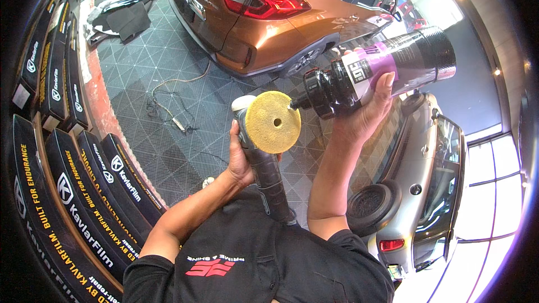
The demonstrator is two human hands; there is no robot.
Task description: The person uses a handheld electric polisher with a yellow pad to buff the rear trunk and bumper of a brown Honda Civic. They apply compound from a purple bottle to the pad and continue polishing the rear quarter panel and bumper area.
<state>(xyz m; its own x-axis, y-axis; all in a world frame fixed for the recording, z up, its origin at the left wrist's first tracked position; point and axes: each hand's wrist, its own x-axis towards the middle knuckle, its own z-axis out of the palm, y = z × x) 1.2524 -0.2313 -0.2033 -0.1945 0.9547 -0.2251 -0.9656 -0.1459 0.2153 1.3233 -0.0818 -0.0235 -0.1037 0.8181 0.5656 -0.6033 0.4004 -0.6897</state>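
My left hand (241, 155) is wrapped around the head of a black car polisher (267, 176), whose handle points down towards my chest. Its round yellow foam pad (269, 134) faces up, with a small hole at the centre. My right hand (370, 107) grips a large black bottle with a purple and white label (379, 65), tilted nearly sideways. The bottle's narrow nozzle is at the pad's upper right edge, where a small whitish spot shows; whether the tip touches the foam I cannot tell.
An orange car (261, 38) stands ahead; a silver car (404, 202) is to the right. Long black boxes (84, 219) line the left side. A cable with a power strip (178, 123) lies on the grey tiled floor (139, 80). Dark sheets (128, 21) lie at the far left.
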